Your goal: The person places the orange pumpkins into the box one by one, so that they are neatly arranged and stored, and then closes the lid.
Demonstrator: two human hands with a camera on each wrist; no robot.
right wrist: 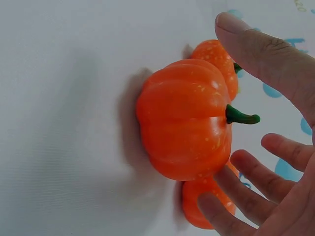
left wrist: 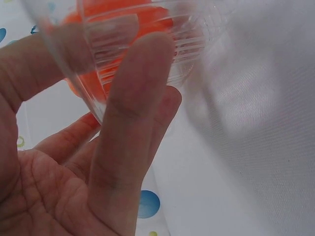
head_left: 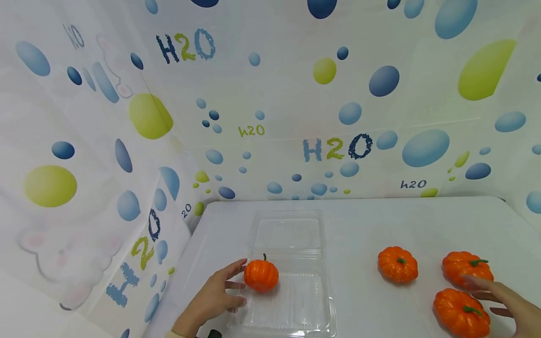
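A small orange pumpkin (head_left: 261, 276) with a thin stem sits at the left side of a clear plastic clamshell box (head_left: 296, 305), whose lid lies folded back. My left hand (head_left: 217, 294) is at the box's left edge, fingers spread beside that pumpkin. In the left wrist view, the thumb (left wrist: 135, 108) is in front of the clear wall, and orange shows through the plastic. My right hand (head_left: 509, 303) hovers by a front pumpkin (head_left: 460, 312) and a rear pumpkin (head_left: 465, 268), its fingers apart. The right wrist view shows the nearest pumpkin (right wrist: 184, 120) between thumb and fingers, not gripped.
Another orange pumpkin (head_left: 397, 265) with a green stem stands between the box and the right-hand pair. The white table (head_left: 355, 225) backs onto a hanging sheet (head_left: 279, 84) printed with bubbles and H2O, which also rises along the left side.
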